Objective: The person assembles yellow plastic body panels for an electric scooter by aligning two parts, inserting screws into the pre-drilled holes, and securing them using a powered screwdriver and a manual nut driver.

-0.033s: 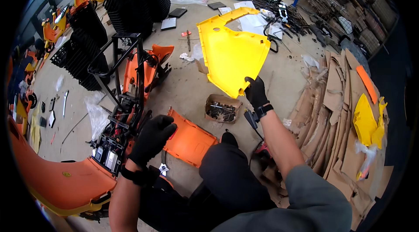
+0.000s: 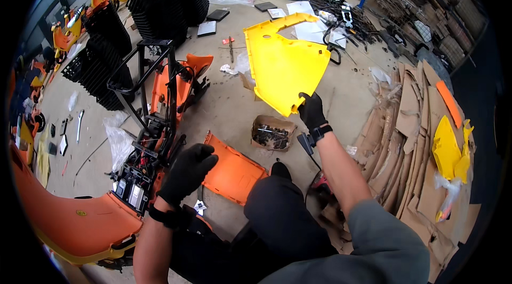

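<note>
A bright yellow plastic body panel [image 2: 288, 68] hangs tilted over the floor, its cut-out arm toward the far side. My right hand [image 2: 312, 111], black-gloved, grips the panel's near lower corner. On the left, my black-gloved left hand [image 2: 186, 173] is raised with its fingers curled together; whatever they may hold is hidden. It hovers between the partly stripped scooter [image 2: 144, 161], with its black frame and bared wiring, and an orange panel [image 2: 234, 169] lying on the floor.
A small cardboard box [image 2: 272, 133] of screws sits beyond my knee. Flattened cardboard [image 2: 397, 150] lies on the right, bearing yellow pieces [image 2: 448, 148] and an orange strip [image 2: 449, 103]. Stacked black crates [image 2: 160, 6] stand far left. A wrench [image 2: 80, 126] lies left of the scooter.
The yellow panel has tipped slightly, its far left edge shifting a little right and down. My left hand has moved slightly right.
</note>
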A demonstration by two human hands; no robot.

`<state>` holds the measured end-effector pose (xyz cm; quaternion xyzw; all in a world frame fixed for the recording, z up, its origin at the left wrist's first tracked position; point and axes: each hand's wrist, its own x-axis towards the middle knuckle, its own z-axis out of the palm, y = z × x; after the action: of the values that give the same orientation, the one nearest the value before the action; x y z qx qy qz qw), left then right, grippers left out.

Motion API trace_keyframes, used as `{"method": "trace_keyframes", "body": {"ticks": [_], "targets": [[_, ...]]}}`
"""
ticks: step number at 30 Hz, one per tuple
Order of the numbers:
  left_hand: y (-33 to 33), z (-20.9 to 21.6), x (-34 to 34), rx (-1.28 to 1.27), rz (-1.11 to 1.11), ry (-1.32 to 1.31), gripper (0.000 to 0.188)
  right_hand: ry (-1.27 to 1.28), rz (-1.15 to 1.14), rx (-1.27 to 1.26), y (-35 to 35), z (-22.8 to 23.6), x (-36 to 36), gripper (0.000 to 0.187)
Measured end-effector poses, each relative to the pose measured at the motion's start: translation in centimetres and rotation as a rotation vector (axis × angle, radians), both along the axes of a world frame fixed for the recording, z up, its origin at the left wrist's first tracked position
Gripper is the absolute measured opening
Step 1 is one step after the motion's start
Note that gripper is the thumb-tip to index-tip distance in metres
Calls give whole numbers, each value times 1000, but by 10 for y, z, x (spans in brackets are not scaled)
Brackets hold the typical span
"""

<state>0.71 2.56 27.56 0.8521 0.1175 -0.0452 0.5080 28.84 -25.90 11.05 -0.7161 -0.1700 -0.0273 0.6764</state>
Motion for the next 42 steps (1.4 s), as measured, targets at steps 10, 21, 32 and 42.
{"method": "trace_keyframes", "body": {"ticks": [10, 21, 32, 42], "targets": [[11, -22, -12, -117, 40, 166, 34, -120, -46, -249, 19, -127, 78, 27], [9, -27, -20, -291, 16, 198, 34, 737, -17, 558, 0, -121, 82, 29], [-25, -17, -9, -141, -237, 8, 33, 782, 29, 457, -138, -85, 40, 26], [-39, 11, -30, -305, -207, 54, 26, 545, -464, 218, -216, 84, -99, 24]]}}
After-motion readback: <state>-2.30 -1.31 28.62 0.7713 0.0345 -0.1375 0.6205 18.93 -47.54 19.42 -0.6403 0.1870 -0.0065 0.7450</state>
